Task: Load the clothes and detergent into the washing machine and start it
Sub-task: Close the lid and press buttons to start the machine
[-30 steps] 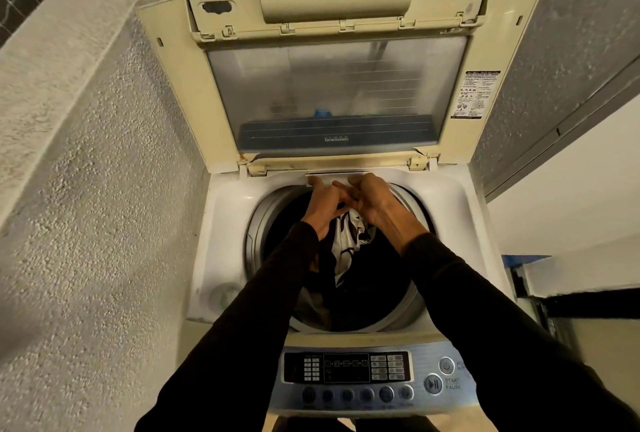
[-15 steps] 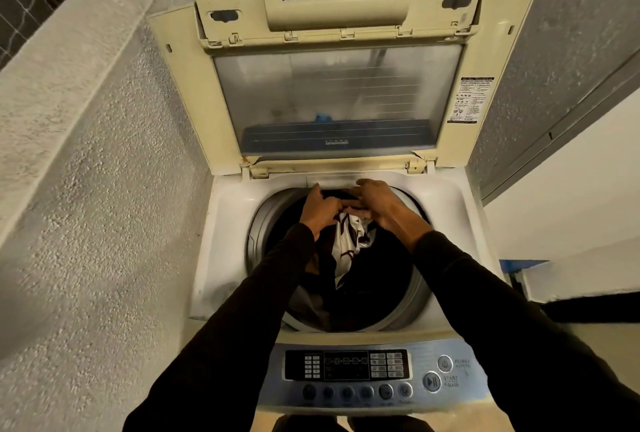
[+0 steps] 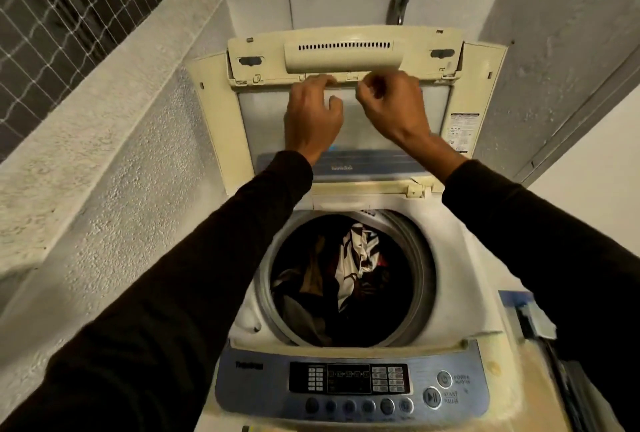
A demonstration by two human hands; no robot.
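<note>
At the raised lid (image 3: pixel 346 50) we have both hands up: left hand (image 3: pixel 311 119) loose and empty, right hand (image 3: pixel 391 105) curled, empty. The clothes (image 3: pixel 353 265) lie in the drum, soft and light; the stiff lid wants gripping at its top edge.

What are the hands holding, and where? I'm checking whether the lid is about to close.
Both hands reach the raised lid at its folded upper edge; a firm grip cannot be told.

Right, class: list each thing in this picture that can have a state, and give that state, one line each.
Lid: raised, upright.
Drum: open, loaded with clothes.
Control panel: display dark.
Left hand: raised at the lid's upper edge, fingers relaxed.
Right hand: raised at the lid's upper edge, fingers curled, holding nothing visible.
</note>
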